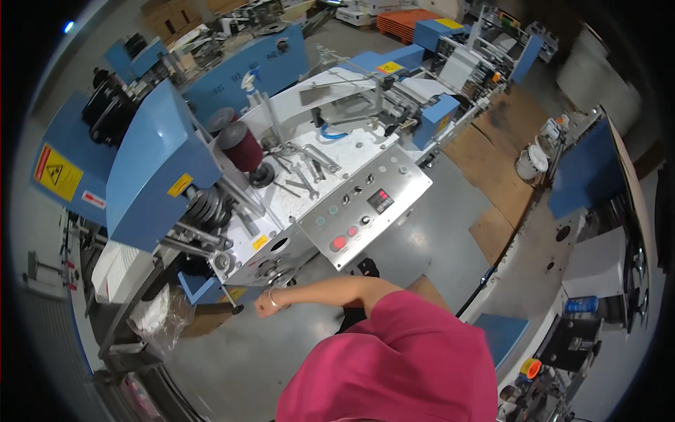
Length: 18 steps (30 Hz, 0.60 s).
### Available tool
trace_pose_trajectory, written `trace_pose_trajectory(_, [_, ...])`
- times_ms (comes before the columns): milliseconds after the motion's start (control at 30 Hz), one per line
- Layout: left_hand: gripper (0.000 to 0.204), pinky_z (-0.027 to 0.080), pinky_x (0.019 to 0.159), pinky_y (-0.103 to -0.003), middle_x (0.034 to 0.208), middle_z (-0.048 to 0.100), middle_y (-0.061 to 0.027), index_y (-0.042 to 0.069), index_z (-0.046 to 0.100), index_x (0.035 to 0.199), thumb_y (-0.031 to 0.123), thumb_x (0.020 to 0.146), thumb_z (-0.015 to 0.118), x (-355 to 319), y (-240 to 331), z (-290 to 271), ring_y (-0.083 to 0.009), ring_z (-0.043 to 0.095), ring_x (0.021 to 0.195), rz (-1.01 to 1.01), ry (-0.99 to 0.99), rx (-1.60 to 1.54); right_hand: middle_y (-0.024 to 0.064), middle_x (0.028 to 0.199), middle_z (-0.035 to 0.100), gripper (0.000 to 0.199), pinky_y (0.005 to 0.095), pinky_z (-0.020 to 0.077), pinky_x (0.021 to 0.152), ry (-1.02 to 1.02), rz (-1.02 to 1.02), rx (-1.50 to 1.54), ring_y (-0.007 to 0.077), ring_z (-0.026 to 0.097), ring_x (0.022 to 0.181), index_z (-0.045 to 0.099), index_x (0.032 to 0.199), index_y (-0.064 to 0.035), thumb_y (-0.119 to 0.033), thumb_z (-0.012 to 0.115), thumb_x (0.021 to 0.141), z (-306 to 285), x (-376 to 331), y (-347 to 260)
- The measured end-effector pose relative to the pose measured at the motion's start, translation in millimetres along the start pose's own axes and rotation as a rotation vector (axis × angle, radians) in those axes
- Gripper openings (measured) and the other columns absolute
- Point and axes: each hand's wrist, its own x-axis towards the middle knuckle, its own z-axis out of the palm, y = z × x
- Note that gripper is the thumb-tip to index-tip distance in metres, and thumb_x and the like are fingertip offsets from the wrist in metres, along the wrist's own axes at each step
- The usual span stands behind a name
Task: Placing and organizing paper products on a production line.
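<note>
My right arm, in a short pink sleeve, bends across the front of my body to the left. My right hand (pixel 266 304) is closed, with a bracelet (pixel 275 298) at the wrist; what its fingers hold, if anything, is hidden. Just left of it, a black ball knob (pixel 238 309) ends a thin rod on the machine. A metal handwheel (pixel 275 273) sits right above the wrist, on the machine's side. Over the forearm tilts a silver control panel (pixel 365 207) with red buttons, switches and a small display. My left hand does not show.
Several wrenches (pixel 302 179) lie on the white machine top beside a dark red roll (pixel 240 146) and a spray bottle (pixel 250 83). A blue machine cover (pixel 151 162) rises at left, above a clear plastic bag (pixel 163 316). A white bucket (pixel 531 163) stands on cardboard at right.
</note>
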Motion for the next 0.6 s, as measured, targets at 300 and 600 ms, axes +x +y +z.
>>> trace_pose_trajectory(300, [0.016, 0.047, 0.053, -0.038, 0.068, 0.060, -0.0101, 0.008, 0.057, 0.070, 0.018, 0.082, 0.059, -112, -141, 122, -0.0232, 0.057, 0.059, 0.541, 0.588, 0.278, 0.0140, 0.087, 0.066, 0.026, 0.0422, 0.0490, 0.057, 0.067, 0.233, -0.344, 0.0310, 0.063, 0.077, 0.067, 0.084, -0.0076, -0.030, 0.054, 0.075, 94, -76, 208])
trace_pose_trajectory(600, [0.036, 0.046, 0.048, -0.029, 0.076, 0.064, -0.0088, 0.001, 0.062, 0.105, 0.030, 0.084, 0.061, -96, -38, 78, -0.0155, 0.060, 0.058, -0.582, 0.153, -0.998, 0.0041, 0.098, 0.069, 0.048, 0.0390, 0.0505, 0.076, -0.849, 0.501, -0.622, 0.0219, 0.065, 0.083, 0.059, 0.121, -0.0252, -0.049, 0.059, 0.080, 168, -255, 296])
